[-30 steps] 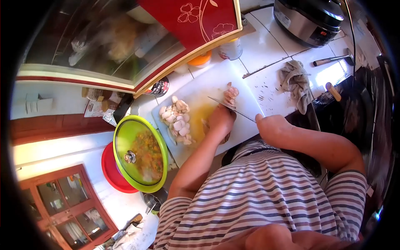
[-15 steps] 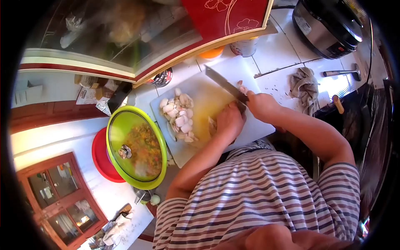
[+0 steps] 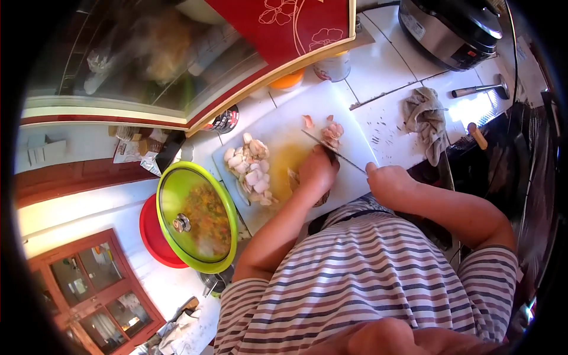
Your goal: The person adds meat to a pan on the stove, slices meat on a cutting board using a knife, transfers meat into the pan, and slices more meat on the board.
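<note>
My right hand [image 3: 392, 184] is closed round the handle of a knife [image 3: 348, 161], its thin blade reaching across the white cutting board [image 3: 349, 186] edge-on. Beside the blade, my left hand [image 3: 318, 171] curls over a brownish piece of food [image 3: 293, 178], with its fingertips tucked near the knife; most of that piece is hidden under the hand. Pinkish slices [image 3: 332, 135] lie just beyond the blade. A pile of pale cut chunks [image 3: 254, 168] covers the left part of the board.
Left of the board stands a green bowl [image 3: 232, 248] of food under a glass lid, with a red basin [image 3: 155, 236] behind. A glass-fronted cabinet [image 3: 260, 29] overhangs the far side. A grey cloth [image 3: 425, 121], a hammer-like tool [image 3: 482, 90] and a rice cooker [image 3: 447, 32] are at right.
The knife has swung lower and turned edge-on, with my right hand shifted right and down. Pinkish slices now show beyond the blade. My left hand stays on the food; the view has shifted slightly.
</note>
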The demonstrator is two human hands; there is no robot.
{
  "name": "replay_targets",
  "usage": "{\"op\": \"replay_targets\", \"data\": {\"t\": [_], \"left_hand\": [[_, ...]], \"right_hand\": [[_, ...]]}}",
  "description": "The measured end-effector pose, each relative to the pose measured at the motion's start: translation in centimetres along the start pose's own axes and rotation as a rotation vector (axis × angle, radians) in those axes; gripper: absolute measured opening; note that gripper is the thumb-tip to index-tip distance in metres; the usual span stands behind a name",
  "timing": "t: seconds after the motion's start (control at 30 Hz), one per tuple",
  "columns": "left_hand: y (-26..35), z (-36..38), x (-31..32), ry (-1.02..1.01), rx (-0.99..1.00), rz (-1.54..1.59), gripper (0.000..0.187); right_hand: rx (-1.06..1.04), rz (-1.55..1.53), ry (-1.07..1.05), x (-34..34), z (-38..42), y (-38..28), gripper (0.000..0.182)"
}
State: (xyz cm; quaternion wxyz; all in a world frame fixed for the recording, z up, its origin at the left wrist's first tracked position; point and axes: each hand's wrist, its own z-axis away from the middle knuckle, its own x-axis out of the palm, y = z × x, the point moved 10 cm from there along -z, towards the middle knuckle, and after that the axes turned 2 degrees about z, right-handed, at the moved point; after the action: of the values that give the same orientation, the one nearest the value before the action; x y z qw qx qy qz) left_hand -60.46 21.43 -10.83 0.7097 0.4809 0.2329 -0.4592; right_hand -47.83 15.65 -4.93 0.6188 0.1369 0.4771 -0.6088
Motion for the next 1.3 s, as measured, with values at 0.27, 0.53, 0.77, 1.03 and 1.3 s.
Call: {"op": "replay_targets", "data": {"t": [0.27, 0.53, 0.77, 1.03, 1.3], "left_hand": [[0.9, 0.3, -0.3, 0.036, 0.129, 0.02, 0.034], [0.0, 0.2, -1.1, 0.006, -0.073, 0.011, 0.039], [0.0, -0.2, -1.5, 0.117, 0.074, -0.098, 0.043], [-1.2, -0.9, -1.2, 0.152, -0.019, 0.037, 0.042], [-0.4, 0.3, -1.9, 0.214, -0.08, -0.071, 0.047]], "right_hand": [[-0.012, 0.022, 0.031, -0.4, -2.9, -2.8, 0.019], [-0.037, 0.061, 0.095, -1.3, -6.0, -3.3, 0.024], [-0.125, 0.138, 0.282, -2.0, -8.0, -4.4, 0.029], [-0.045, 0.069, 0.074, -0.9, -3.8, -1.7, 0.024], [-0.116, 0.036, 0.086, -0.5, -7.0, -4.0, 0.028]]}}
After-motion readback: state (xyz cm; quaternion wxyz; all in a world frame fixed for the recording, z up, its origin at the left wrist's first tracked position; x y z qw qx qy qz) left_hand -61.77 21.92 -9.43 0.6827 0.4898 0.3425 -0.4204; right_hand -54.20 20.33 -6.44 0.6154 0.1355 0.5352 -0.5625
